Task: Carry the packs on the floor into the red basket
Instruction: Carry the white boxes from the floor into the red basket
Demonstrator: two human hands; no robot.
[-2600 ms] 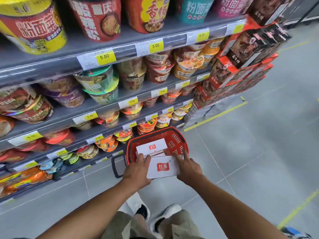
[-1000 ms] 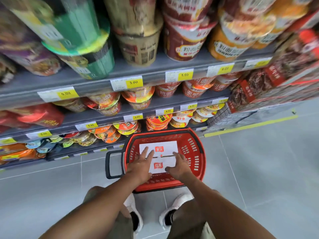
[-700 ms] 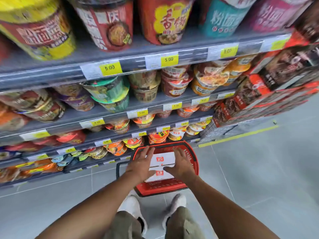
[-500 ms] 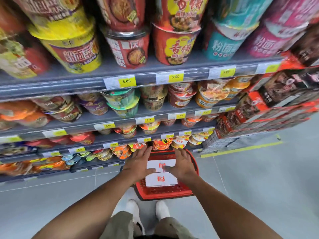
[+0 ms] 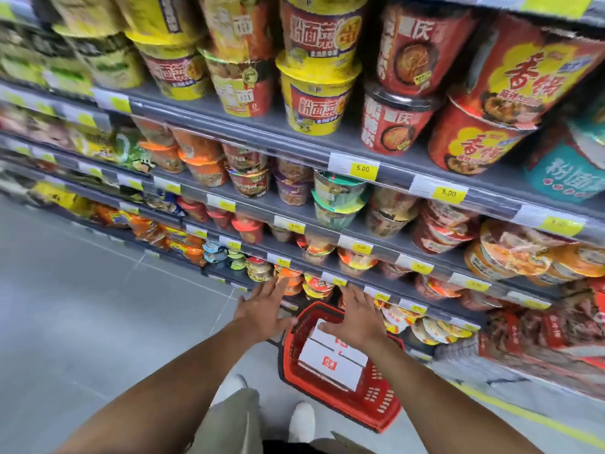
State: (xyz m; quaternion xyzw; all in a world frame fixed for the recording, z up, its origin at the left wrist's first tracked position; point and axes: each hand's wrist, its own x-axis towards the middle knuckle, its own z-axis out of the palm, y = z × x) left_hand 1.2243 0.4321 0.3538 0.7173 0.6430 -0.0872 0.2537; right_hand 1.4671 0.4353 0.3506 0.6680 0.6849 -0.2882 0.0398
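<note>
The red basket [image 5: 370,404] stands on the grey floor in front of the lowest shelf. Inside it lie two white packs [image 5: 330,363] with small red labels, one partly over the other. My left hand [image 5: 266,308] hovers above and to the left of the basket's rim, fingers spread, holding nothing. My right hand [image 5: 355,317] hangs over the basket's far end, above the packs, also spread and empty. It hides the far edge of the upper pack. Neither hand touches a pack.
A tall shelf unit [image 5: 360,178] packed with instant noodle cups and yellow price tags fills the upper and right view, close behind the basket. Grey tiled floor [image 5: 82,306] stretches left. My white shoes [image 5: 302,421] stand just before the basket. A yellow floor line [image 5: 530,417] runs at right.
Both hands let go of the white packs, which now lie in the basket, and rose clear with fingers spread. The view lifted and swung left.
</note>
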